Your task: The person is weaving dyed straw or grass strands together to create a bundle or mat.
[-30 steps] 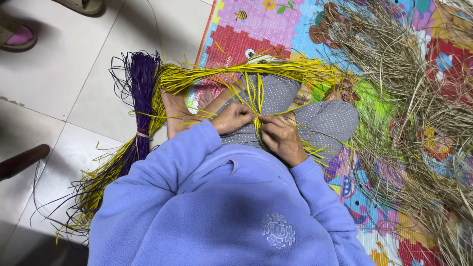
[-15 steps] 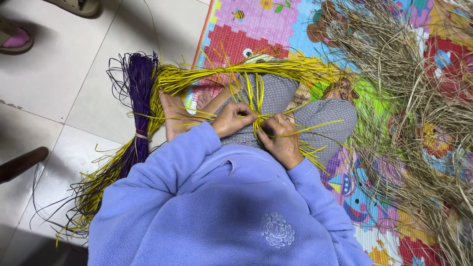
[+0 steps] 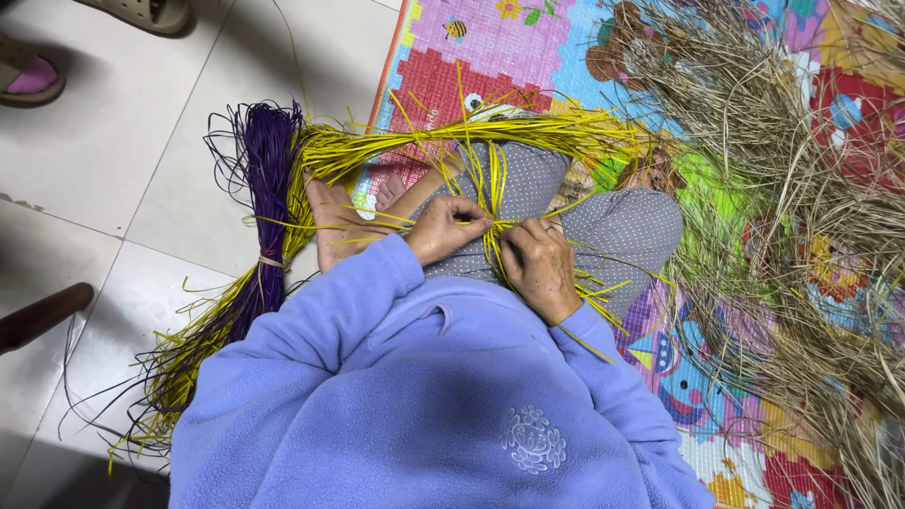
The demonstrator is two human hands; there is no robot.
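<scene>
Seen from above, a person in a lilac fleece top sits cross-legged, half on a pale tiled floor (image 3: 104,141) and half on a bright patchwork play mat (image 3: 443,85). Both hands meet over the lap, in dotted grey trousers. The left hand (image 3: 443,229) is closed, pinching a few yellow strands (image 3: 490,179) between thumb and fingers. The right hand (image 3: 539,269) is curled shut on the same strands just beside it, so the two hands almost touch at one crossing point.

The strands lie directly under and between the hands. From that point their long axis runs away from the body, up toward the knees, where they fan into a wide yellow arc across the legs. Loose ends also stick out to the right past the right wrist. Neither hand is clearly nearer; both grip at the crossing.

To the person's left, one tied bundle of purple and yellow strands (image 3: 259,264) lies on the tiles, its length running roughly parallel to the person's left arm. To the right, one large loose heap of dry tan straw (image 3: 801,217) covers the mat. Two sandals show at the top left edge, one grey (image 3: 141,13) and one with a pink insole (image 3: 28,77). One dark wooden bar (image 3: 38,316) enters from the left edge.
</scene>
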